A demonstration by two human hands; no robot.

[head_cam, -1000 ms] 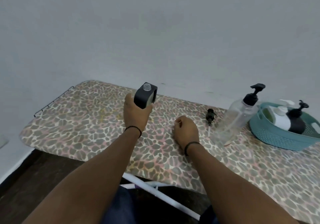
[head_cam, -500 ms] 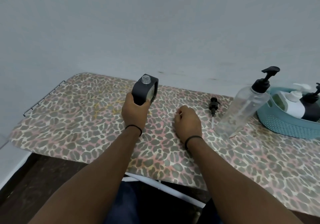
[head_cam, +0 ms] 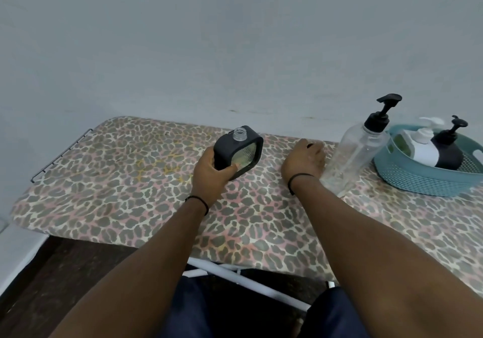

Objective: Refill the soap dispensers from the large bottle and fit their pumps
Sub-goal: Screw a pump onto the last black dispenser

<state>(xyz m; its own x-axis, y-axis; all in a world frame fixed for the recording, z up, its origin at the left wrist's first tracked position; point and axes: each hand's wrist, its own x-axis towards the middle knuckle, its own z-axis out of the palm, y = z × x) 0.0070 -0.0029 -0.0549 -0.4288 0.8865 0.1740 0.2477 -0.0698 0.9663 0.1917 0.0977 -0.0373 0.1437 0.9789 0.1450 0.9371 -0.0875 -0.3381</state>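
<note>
My left hand (head_cam: 211, 178) grips a flat black dispenser (head_cam: 236, 152) by its side and holds it tilted just above the board. Its clear threaded neck is open, with no pump on it. My right hand (head_cam: 304, 160) lies on the board to the right, fingers curled over the small loose black pump (head_cam: 310, 144), of which only a dark bit shows between the fingers. Right beside that hand stands a tall clear bottle (head_cam: 358, 154) with a black pump on top, nearly empty.
The work surface is an ironing board with a leopard-print cover (head_cam: 130, 181), set against a pale wall. A teal basket (head_cam: 418, 181) at the right holds a white pump bottle (head_cam: 424, 149) and a black one (head_cam: 448, 152). Dark floor lies below the near edge.
My right hand has moved right from the middle of the board onto the loose pump. My left hand has lowered and tilted the black dispenser slightly.
</note>
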